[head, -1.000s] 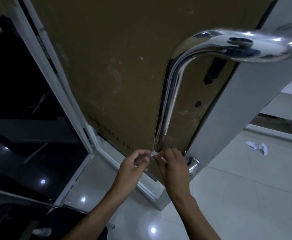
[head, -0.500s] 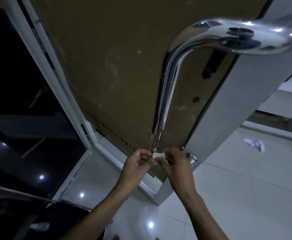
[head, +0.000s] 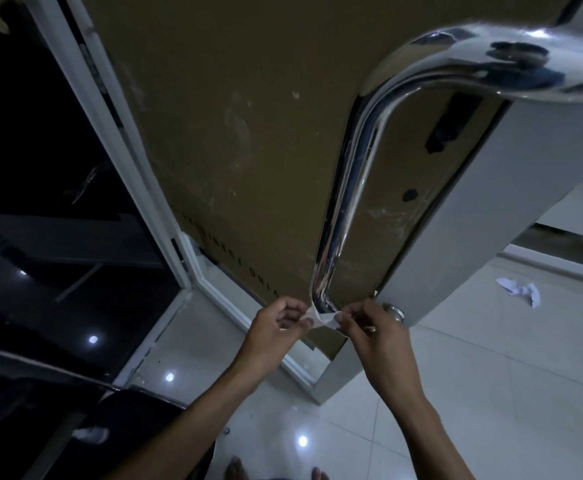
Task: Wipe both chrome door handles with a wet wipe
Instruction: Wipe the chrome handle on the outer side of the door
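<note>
Far left: dark glass [head: 40, 168], white frame [head: 137, 188]. No change there.

Left hand [head: 276, 329]: fingers curled, pinching left end of wipe [head: 321, 318]. Sat closer to the right hand half a second ago; now pulled out to the left.

Wipe: stretched thin between both hands, looped under the bottom bend of the handle [head: 348, 209], touching the chrome there. Half a second ago bunched as a small white wad just below the bend; a second ago likewise pinched close between fingertips. Now spread into a strap. Judged: set up for a back-and-forth buffing pull on the lower curve, so wiping of this handle's foot is in hand, not finished.

Handle: long chrome bar on brown door [head: 248, 133], top arm bending right at upper edge of view. Upper shaft untouched at this moment.

Right hand [head: 373, 332]: fingers curled, pinching right end of wipe, just beside the round mount [head: 396, 311]. Shifted slightly right versus earlier frames.

Second handle: not seen from this side. Judged: task under half done.

Far right: crumpled white paper [head: 520, 291] on tiled floor [head: 490, 375], well apart.
</note>
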